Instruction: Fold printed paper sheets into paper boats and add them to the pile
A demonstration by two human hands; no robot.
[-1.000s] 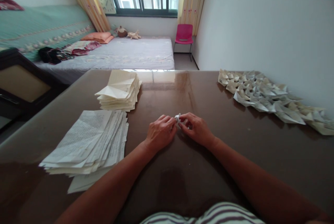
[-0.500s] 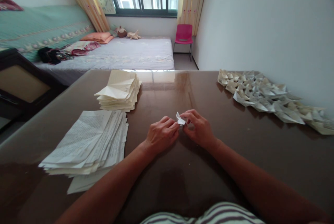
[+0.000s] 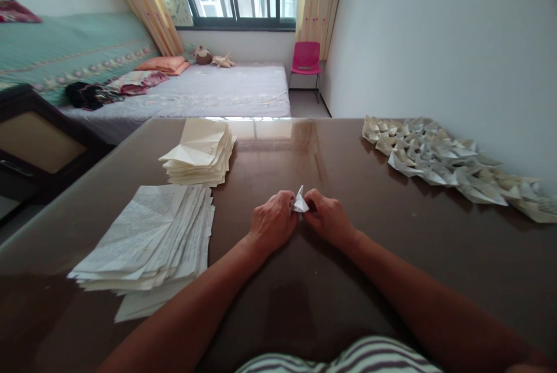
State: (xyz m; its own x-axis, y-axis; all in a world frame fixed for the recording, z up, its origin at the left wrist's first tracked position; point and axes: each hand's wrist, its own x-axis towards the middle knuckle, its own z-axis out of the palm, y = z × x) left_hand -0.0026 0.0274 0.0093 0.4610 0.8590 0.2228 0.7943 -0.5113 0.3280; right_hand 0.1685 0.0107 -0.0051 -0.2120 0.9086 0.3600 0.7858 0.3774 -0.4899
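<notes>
A small folded white paper (image 3: 300,203), with a point standing up, is held between my two hands over the middle of the brown table (image 3: 278,292). My left hand (image 3: 274,217) grips its left side, fingers curled and closed. On the other side my right hand (image 3: 327,216) pinches the paper's right edge between thumb and curled fingers. The fingertips partly cover the paper's lower edges.
Left of my hands lie a stack of printed sheets (image 3: 139,234) and, behind it, a stack of cream paper (image 3: 198,152). Many folded paper boats (image 3: 435,152) are lined up at the right. Beyond the table are a bed (image 3: 243,89) and a pink chair (image 3: 306,58).
The right hand's fingers have curled in and closed on the paper's right side. The left hand has turned slightly, and the paper's point now stands more upright.
</notes>
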